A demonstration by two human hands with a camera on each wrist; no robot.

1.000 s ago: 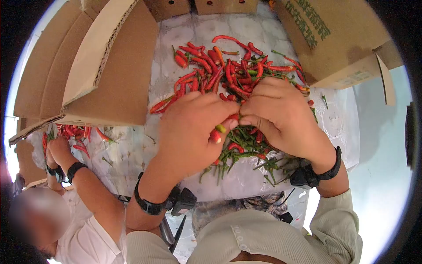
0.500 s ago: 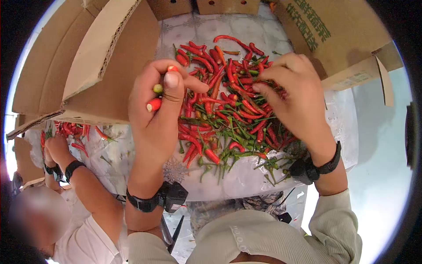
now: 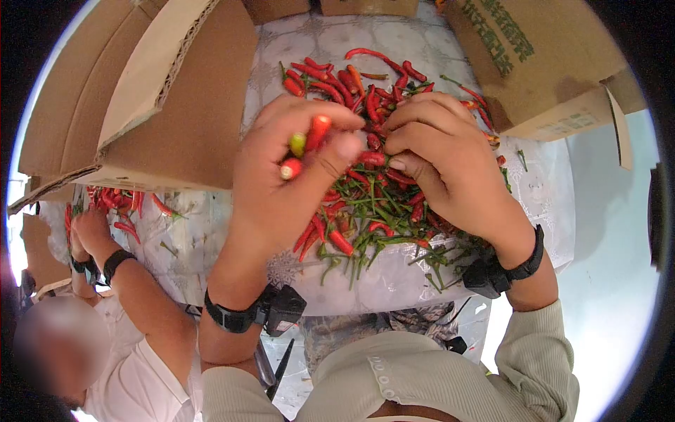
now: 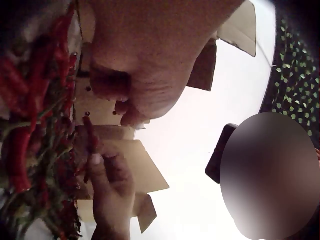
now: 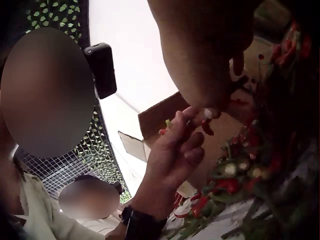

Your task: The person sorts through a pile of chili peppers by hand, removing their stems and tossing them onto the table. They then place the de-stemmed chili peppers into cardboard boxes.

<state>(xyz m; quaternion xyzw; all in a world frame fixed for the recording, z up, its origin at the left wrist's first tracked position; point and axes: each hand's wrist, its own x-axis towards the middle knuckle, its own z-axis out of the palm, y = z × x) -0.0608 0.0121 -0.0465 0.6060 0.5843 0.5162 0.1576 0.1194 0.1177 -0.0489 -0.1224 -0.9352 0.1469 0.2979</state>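
Chillies (image 3: 318, 132) lie clasped in the left hand (image 3: 273, 186), seemingly to keep several together. The right hand (image 3: 453, 165) pinches another chilli (image 3: 372, 158) over the pile (image 3: 383, 211).

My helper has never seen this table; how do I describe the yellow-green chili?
In the head view, find the big box on the left. Just right of it, the camera wearer's left hand holds a few chilies over the table. The wanted chili shows a yellow-green end between two red ones.

On the table (image 3: 540, 200) — chillies (image 3: 399, 177), between left box (image 3: 188, 126) and right box (image 3: 555, 77).
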